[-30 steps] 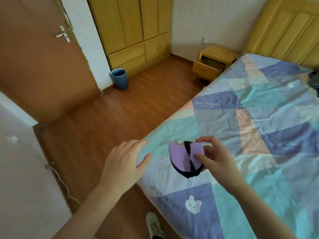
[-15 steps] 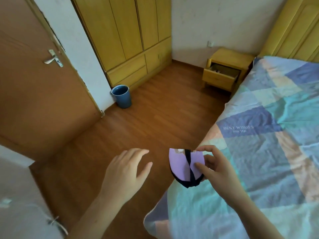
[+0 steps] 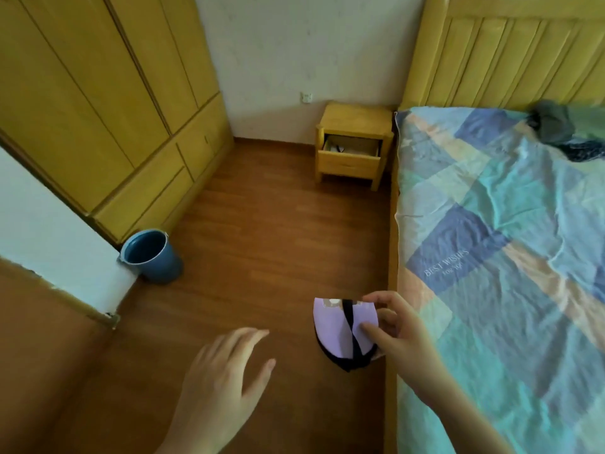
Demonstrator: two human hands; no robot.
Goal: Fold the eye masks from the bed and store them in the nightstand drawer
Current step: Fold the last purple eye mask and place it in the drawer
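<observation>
My right hand pinches a folded purple eye mask with a black strap and black edging, held in the air over the wooden floor beside the bed. My left hand hovers lower left of the mask, fingers spread, holding nothing. Ahead, the yellow nightstand stands by the headboard with its drawer pulled out; something small and pale lies inside. A dark heap of fabric lies on the bed near the headboard.
A blue bin stands on the floor at the left by the wall corner. Yellow wardrobes line the left wall. Wooden floor runs between wardrobe and bed up to the nightstand.
The view has swung from the bed toward the nightstand, which now appears nearer and straight ahead. The mask stays in my right hand, now over the floor instead of the bed's edge.
</observation>
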